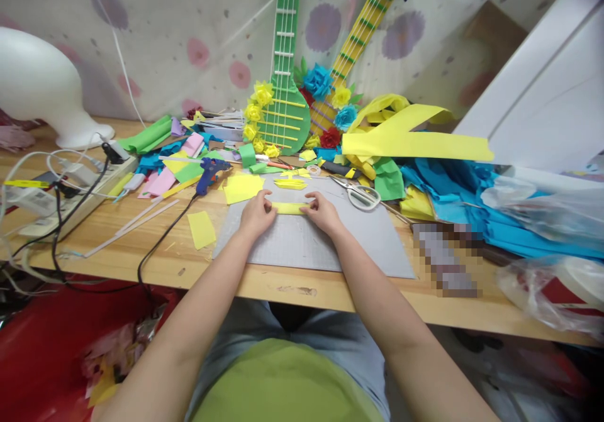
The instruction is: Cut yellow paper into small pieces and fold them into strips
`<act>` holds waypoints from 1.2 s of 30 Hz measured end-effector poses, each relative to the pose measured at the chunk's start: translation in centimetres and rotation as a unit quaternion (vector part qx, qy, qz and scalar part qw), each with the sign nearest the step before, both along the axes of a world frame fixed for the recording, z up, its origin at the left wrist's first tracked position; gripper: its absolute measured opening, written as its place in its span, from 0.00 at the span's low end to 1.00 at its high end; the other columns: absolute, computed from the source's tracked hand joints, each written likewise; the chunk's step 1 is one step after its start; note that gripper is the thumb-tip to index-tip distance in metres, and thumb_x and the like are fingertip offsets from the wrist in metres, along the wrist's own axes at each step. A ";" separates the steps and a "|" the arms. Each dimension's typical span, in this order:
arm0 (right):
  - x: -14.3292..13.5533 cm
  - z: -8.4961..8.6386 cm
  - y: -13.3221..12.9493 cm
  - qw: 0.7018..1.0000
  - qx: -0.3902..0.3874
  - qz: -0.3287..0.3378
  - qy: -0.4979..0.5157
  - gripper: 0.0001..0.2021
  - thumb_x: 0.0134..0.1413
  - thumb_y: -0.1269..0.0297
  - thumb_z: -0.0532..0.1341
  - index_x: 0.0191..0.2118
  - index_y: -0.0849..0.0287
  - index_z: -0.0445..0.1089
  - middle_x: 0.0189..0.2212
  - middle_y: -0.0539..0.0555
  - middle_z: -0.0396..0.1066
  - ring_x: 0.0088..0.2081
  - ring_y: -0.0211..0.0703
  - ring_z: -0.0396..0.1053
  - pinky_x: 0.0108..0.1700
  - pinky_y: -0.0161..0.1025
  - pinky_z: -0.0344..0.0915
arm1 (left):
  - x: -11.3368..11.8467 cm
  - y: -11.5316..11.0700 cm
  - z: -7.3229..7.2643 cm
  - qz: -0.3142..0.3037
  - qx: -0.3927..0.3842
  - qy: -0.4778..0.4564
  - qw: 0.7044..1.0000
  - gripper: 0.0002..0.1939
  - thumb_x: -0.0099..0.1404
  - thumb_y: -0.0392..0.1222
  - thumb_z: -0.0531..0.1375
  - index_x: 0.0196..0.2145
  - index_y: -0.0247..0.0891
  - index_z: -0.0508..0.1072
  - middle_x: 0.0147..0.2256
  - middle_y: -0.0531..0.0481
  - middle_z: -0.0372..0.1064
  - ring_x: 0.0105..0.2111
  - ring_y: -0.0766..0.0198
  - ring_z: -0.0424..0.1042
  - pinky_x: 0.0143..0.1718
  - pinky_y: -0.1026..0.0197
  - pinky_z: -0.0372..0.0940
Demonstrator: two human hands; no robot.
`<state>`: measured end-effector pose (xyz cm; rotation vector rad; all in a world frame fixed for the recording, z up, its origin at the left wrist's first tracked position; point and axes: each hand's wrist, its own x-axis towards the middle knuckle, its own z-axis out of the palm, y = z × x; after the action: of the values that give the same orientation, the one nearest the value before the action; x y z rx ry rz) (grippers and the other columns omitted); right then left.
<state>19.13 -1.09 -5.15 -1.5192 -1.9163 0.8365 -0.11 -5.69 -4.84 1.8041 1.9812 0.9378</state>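
Note:
Between my hands a yellow paper strip (289,208) lies level, just over the grey board (302,246). My left hand (258,213) pinches its left end, and my right hand (321,211) pinches the right end. Right behind the strip, several thin folded yellow paper pieces (290,183) rest on the board. A square of yellow paper (243,188) sits beyond my left hand, partly on the board. Scissors with white handles (362,197) lie to the right, past my right hand.
A blue glue gun (211,175) with a black cord stands at left, near a power strip (89,189). Green (287,114) and yellow (356,38) paper instruments lean on the back wall. Blue crepe paper (453,195) heaps at right. A white foam head (42,88) stands far left.

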 end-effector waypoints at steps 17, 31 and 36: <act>-2.1 1.0 -1.0 0.979 0.046 -0.050 -0.190 0.17 0.54 0.59 0.55 0.48 0.56 0.56 0.34 0.51 0.71 0.36 0.42 0.68 0.33 0.35 0.56 | 1.4 0.2 0.5 0.056 -0.010 0.136 0.989 0.23 0.58 0.41 0.55 0.51 0.40 0.58 0.31 0.49 0.69 0.40 0.58 0.67 0.39 0.59 0.59; -2.5 1.0 -1.3 0.963 0.082 -0.046 -0.254 0.12 0.57 0.60 0.51 0.45 0.57 0.57 0.41 0.56 0.68 0.41 0.44 0.67 0.36 0.37 0.59 | 1.6 0.3 0.3 0.003 0.017 0.217 0.976 0.08 0.61 0.40 0.52 0.34 0.43 0.71 0.35 0.45 0.64 0.42 0.55 0.59 0.43 0.56 0.57; -2.5 0.6 -1.4 0.955 0.104 -0.051 -0.273 0.11 0.59 0.60 0.47 0.44 0.58 0.60 0.42 0.57 0.65 0.39 0.44 0.67 0.35 0.37 0.59 | 1.9 0.3 0.2 0.011 0.034 0.204 0.978 0.10 0.61 0.40 0.51 0.33 0.43 0.73 0.36 0.43 0.62 0.43 0.53 0.57 0.44 0.54 0.56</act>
<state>16.59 -2.45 -4.59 -1.8250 -2.1909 0.1592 1.78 -5.41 -4.68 2.1585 2.2294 0.6861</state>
